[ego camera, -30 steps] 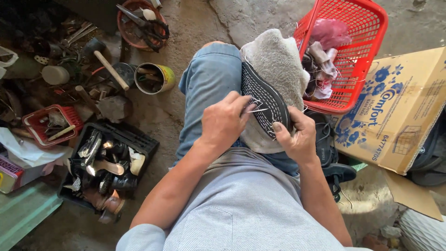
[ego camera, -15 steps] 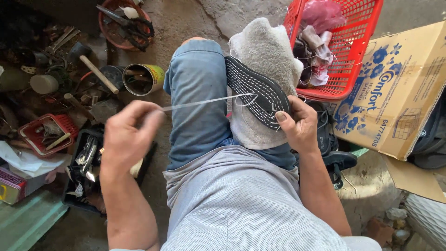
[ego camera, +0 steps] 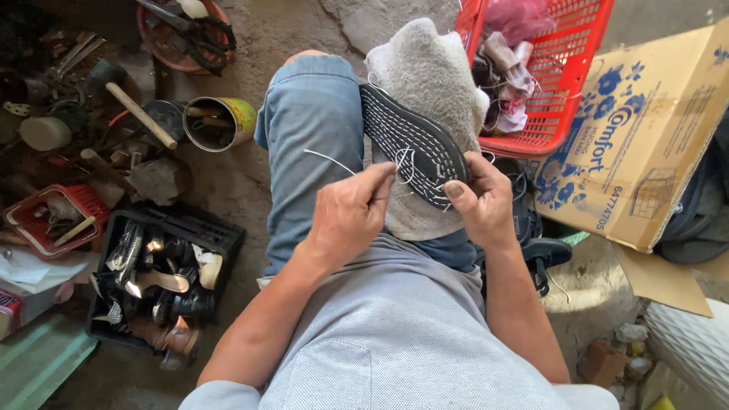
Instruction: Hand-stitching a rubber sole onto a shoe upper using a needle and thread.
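already most of the dark shoe sole [ego camera: 414, 156] shows white stitches along its rim. it lies sole-up on a grey towel [ego camera: 429, 72] over the person's knee. the right hand [ego camera: 478, 201] grips its near end; the left hand [ego camera: 351, 216] pinches white thread [ego camera: 328, 158] at the near edge, where the seam looks unfinished.

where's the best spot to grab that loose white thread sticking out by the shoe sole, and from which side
Probably the free length of the white thread, just short of the left hand, pinched from the left over the denim knee. That stretch arcs clear of the dark shoe sole, while the right hand covers the sole's near end and the stitches there lie flat.
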